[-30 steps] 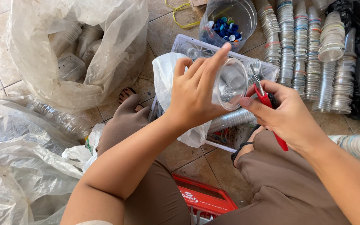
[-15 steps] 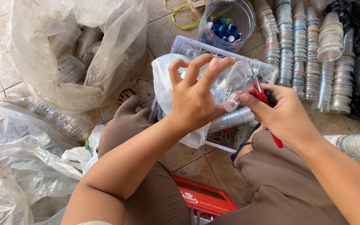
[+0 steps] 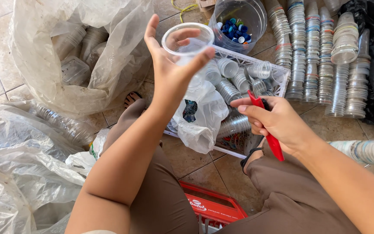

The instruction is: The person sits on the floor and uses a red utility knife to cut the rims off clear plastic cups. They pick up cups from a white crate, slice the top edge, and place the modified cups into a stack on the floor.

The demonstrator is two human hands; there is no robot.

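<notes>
Now the left hand (image 3: 169, 73) lifts a clear plastic cup (image 3: 187, 43) high, fingers wrapped round its wall, rim up, held above the near corner of the white crate (image 3: 256, 58). The right hand (image 3: 278, 123) sits just beside the crate's near edge, closed on a red-handled cutter (image 3: 271, 138), its tip pointing toward the crate. Progress looks well along, I'd judge: the crate holds many clear cups lying loose, long nested stacks of cups (image 3: 312, 56) lie on the far side of the crate, and a round tub of blue caps (image 3: 236, 19) stands behind it. Plenty left too: a big clear bag (image 3: 78, 47) left of the crate is full of cups and containers. Against a second ago, the cup has risen from right in front of the cutter, where both hands met over the crate, to up and away from it; the right hand has dropped back with the cutter
</notes>
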